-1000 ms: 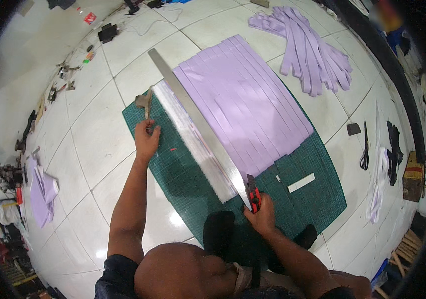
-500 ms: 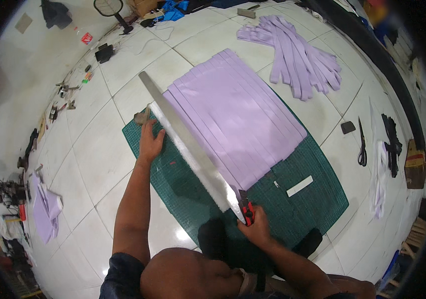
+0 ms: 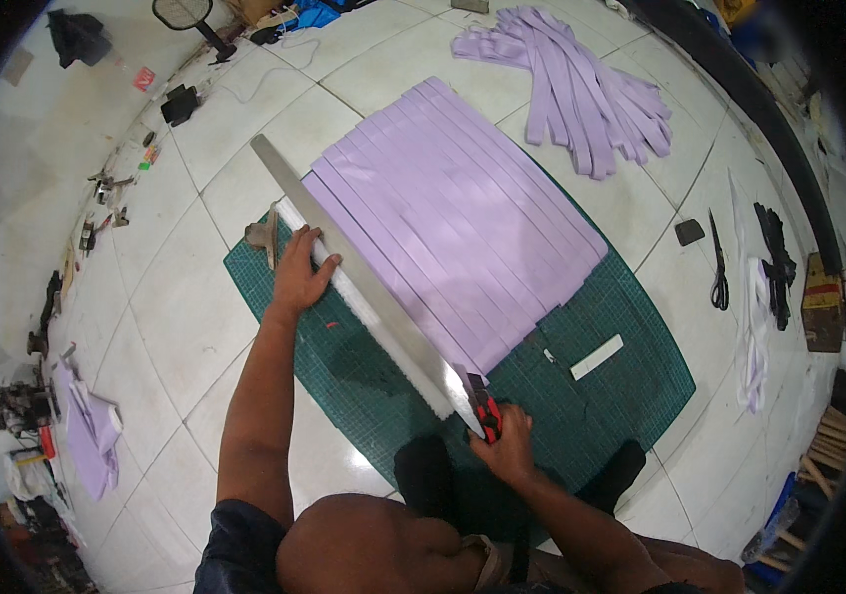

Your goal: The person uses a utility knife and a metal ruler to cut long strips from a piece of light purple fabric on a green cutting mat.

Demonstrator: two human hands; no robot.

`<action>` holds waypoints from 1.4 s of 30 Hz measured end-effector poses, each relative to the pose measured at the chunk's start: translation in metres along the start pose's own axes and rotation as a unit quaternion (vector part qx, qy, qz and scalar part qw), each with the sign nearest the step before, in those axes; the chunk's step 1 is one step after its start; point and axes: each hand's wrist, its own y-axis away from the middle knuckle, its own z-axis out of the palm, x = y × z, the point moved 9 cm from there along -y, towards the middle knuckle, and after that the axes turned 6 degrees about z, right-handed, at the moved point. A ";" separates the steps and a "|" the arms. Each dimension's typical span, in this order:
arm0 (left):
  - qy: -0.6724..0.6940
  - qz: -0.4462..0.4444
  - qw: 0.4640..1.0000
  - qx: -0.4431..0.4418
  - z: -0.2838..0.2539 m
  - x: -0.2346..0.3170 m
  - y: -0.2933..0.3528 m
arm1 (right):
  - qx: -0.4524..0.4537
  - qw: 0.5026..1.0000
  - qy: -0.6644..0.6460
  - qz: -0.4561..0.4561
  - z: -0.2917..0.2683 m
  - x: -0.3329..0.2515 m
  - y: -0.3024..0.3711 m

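Observation:
A long metal straightedge (image 3: 369,262) lies slantwise along the left edge of a pleated-looking stack of lilac fabric strips (image 3: 453,208), which rests on a green cutting mat (image 3: 591,416). A fuzzy white strip (image 3: 383,346) runs along the straightedge's near-left side. With fingers spread, my left hand (image 3: 302,277) lies on the white strip and straightedge toward their far end. Beside it is a small brownish piece (image 3: 262,235) of unclear kind. My right hand (image 3: 505,443) grips a red and black utility knife (image 3: 485,411) at the straightedge's near end; its blade tip is hard to make out.
A white rectangular piece (image 3: 597,357) lies on the mat. Loose lilac strips (image 3: 581,99) are heaped on the tiled floor beyond. Black scissors (image 3: 718,262) and a dark square block (image 3: 688,233) lie right. More lilac cloth (image 3: 89,426) is at left.
My left hand has shifted off the brownish piece and onto the straightedge, a little to the right. My right hand keeps the knife at the near end. The whole view has shifted slightly.

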 end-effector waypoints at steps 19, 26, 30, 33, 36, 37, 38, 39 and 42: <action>0.048 0.016 0.999 0.015 0.008 0.006 -0.004 | -0.058 0.997 0.038 0.017 -0.003 0.003 -0.010; 0.017 0.067 0.998 0.010 0.004 -0.020 0.004 | 0.107 0.967 -0.218 0.075 -0.106 0.026 -0.063; 0.044 0.009 0.998 -0.041 0.012 0.009 -0.003 | 0.219 0.953 -0.068 0.197 -0.208 0.118 -0.086; -0.013 0.018 0.996 -0.084 0.013 0.009 -0.010 | 0.216 0.927 -0.056 0.303 -0.214 0.149 -0.073; -0.036 0.017 0.994 -0.105 0.019 0.012 -0.013 | 0.215 0.946 -0.075 0.230 -0.193 0.152 -0.060; -0.039 0.011 0.993 -0.107 0.018 0.016 -0.013 | 0.191 0.946 -0.081 0.250 -0.188 0.160 -0.058; -0.040 0.007 0.993 -0.108 0.018 0.018 -0.014 | 0.169 0.944 -0.085 0.271 -0.187 0.166 -0.056; -0.038 0.004 0.994 -0.102 0.014 0.014 -0.012 | 0.146 0.941 -0.090 0.290 -0.182 0.165 -0.057; 0.001 -0.005 0.996 -0.085 0.014 0.012 -0.009 | 0.192 0.949 -0.124 0.218 -0.184 0.155 -0.060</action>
